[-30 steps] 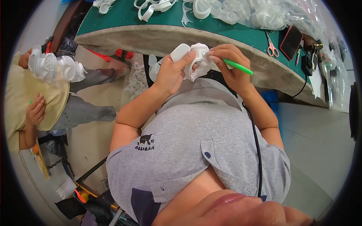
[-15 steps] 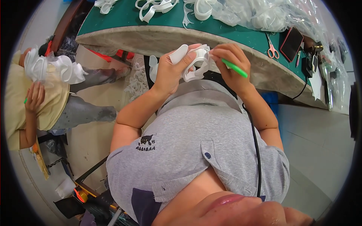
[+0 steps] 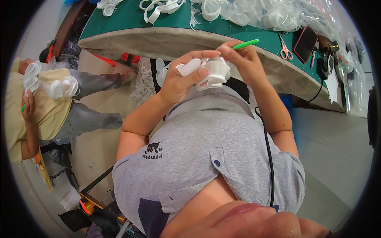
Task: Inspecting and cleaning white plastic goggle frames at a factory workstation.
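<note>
left hand [image 3: 184, 79] wrapped around white plastic piece [image 3: 208, 73] | right hand [image 3: 242, 59] pinching green tool [image 3: 246, 44]; both just short of table edge [image 3: 158, 37]

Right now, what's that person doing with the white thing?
The person's left hand holds a white plastic part up near their chest, and the right hand works at it with a thin green tool. More white pieces lie on the green table ahead. A second person at the left holds similar white parts.

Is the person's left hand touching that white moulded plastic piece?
Touching. The head view shows the left hand with thumb and fingers wrapped around the white moulded plastic piece, no gap.
</note>
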Available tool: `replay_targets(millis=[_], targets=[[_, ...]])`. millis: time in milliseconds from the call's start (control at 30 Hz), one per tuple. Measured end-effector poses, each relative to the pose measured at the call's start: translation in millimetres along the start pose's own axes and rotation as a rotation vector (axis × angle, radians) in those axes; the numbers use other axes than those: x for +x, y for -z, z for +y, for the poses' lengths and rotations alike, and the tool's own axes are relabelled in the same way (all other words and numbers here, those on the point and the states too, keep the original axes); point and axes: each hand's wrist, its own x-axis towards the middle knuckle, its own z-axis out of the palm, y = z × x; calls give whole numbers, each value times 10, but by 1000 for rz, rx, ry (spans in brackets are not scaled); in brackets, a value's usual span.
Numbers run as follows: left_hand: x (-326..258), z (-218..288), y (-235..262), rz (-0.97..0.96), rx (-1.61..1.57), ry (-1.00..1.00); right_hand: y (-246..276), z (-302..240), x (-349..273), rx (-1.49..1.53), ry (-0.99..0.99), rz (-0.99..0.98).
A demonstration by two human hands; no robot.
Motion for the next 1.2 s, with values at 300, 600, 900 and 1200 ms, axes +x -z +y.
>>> replay_targets(millis=[300, 600, 900, 1200], targets=[[92, -28, 1, 137, 32, 1, -155, -343, -117, -1001, 961, -32], [124, 7, 324, 82, -757, 226, 22, -316, -40, -692, 1000, 563], [197, 53, 288, -76, 539, 212, 368, -268, 149, 301, 373, 519], [305, -181, 197, -12, 528, 197, 348, -316, 261, -232, 303, 500]])
